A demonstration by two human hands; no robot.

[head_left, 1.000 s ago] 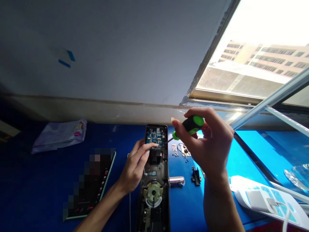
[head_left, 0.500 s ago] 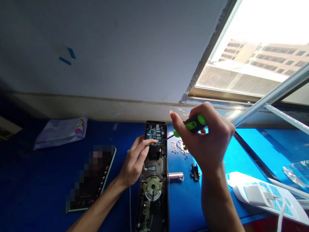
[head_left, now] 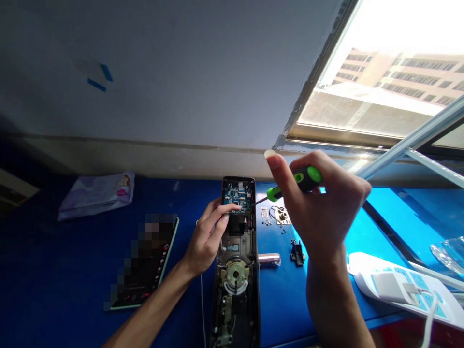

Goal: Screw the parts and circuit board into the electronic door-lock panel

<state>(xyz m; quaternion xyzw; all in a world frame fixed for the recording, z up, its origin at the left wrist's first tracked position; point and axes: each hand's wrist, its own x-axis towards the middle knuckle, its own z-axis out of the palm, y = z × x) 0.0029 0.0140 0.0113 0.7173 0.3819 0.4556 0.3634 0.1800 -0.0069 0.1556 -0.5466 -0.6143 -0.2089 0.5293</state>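
A long black housing (head_left: 242,249) lies open on the blue table, with a blue circuit board (head_left: 237,194) at its far end and a round metal part (head_left: 236,275) lower down. My right hand (head_left: 321,203) is wrapped round a green and black screwdriver (head_left: 302,180), its thumb raised. The screwdriver's shaft reaches the right side of the board; whether the tip touches is too small to tell. My left hand (head_left: 208,237) rests over the housing's left edge, fingers apart, the index fingertip on the board's lower part.
Small screws (head_left: 267,223), a round part on a plate (head_left: 283,215), a black bracket (head_left: 297,253) and a pinkish cylinder (head_left: 270,260) lie right of the housing. A power strip (head_left: 402,285) is farther right. A tablet (head_left: 145,270) and a plastic packet (head_left: 96,195) are on the left.
The whole view has shifted slightly, so most things appear a little more to the right and higher. My right thumb has lifted farther from the screwdriver's handle. My left hand stays on the board.
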